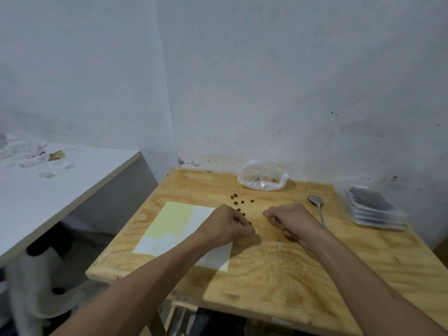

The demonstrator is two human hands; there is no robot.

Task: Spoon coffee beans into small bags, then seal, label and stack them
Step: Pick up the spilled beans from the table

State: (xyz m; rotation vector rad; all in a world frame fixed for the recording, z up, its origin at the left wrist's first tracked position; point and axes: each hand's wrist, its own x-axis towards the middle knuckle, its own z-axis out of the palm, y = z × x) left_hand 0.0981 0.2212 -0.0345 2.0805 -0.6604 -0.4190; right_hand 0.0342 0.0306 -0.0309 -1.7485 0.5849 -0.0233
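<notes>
Several loose coffee beans [238,202] lie scattered on the wooden table [278,270], in front of a crumpled clear plastic bag [263,178] with a few beans left inside. My left hand [226,224] rests on the table with its fingers curled down onto the nearest beans, one bean showing at its fingertips. My right hand [289,220] lies beside it, fingers curled under, and I see nothing in its grip. A metal spoon [317,207] lies just right of that hand. Filled small bags [374,207] sit stacked at the table's right edge.
A yellow sheet of white labels [174,226] lies under my left forearm on the table's left half. The table stands in a corner against white walls. A lower white table [60,180] stands to the left, with a gap between the two.
</notes>
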